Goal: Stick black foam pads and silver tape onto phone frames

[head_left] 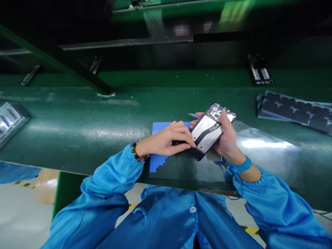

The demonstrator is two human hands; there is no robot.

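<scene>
An opened smartphone (206,129) with no back cover lies tilted in my right hand (228,135). Its circuit board, silver battery and black flex cable face up. My right thumb rests over the board end, with the other fingers underneath. A thin pointed tool (194,115), perhaps tweezers, sticks out by those fingertips. At the phone's lower left edge, my left hand (176,138) has its thumb and fingers drawn together, touching the phone. What they pinch, if anything, is too small to make out. Blue sheet material (157,163) with a stepped edge lies below my left hand.
On the green bench (77,114), clear film (259,148) spreads right of the phone. Sheets of black die-cut pieces (298,110) lie at right. Behind are another phone body (260,72) and two more at left. A green post (85,76) slants down; a clear tray (11,119) sits far left.
</scene>
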